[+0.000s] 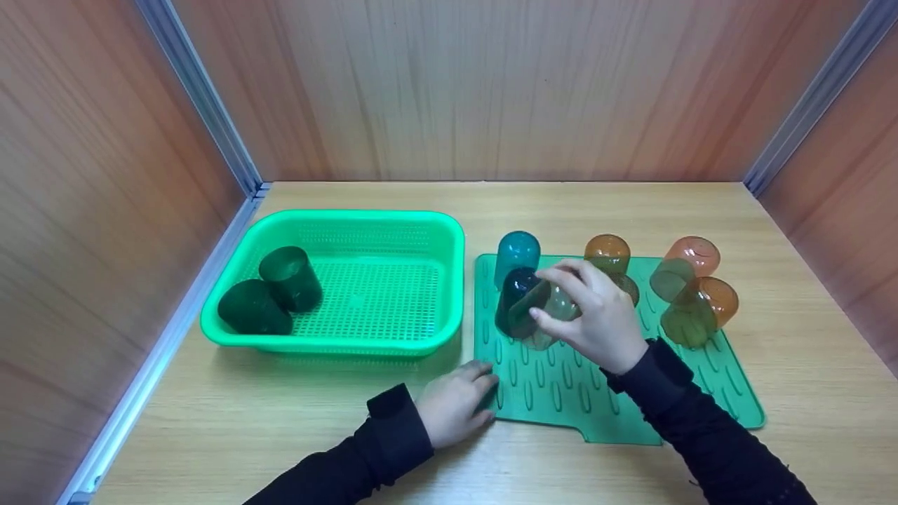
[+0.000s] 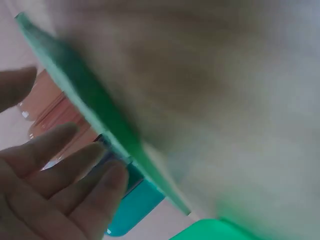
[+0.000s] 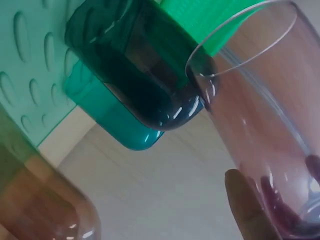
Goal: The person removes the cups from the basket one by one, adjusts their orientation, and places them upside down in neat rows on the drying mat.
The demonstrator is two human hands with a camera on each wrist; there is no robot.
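Observation:
My right hand (image 1: 596,315) grips a clear tumbler (image 3: 260,110), tilted above a green drying mat (image 1: 561,393), its open mouth towards the left. Close beside it a dark blue cup (image 1: 513,298) stands upside down on the mat, with a teal cup (image 1: 518,251) behind it. My left hand (image 1: 456,405) rests at the mat's left front corner, its fingers loose and holding nothing. In the left wrist view, the fingers (image 2: 85,170) spread near the mat's edge.
A green basket (image 1: 351,342) stands left of the mat, with two dark cups (image 1: 291,279) lying inside. Upside-down cups also stand on the mat: amber (image 1: 607,251) at the back, pink (image 1: 698,251) and orange (image 1: 717,300) at the right. Wooden walls (image 1: 491,91) enclose the table.

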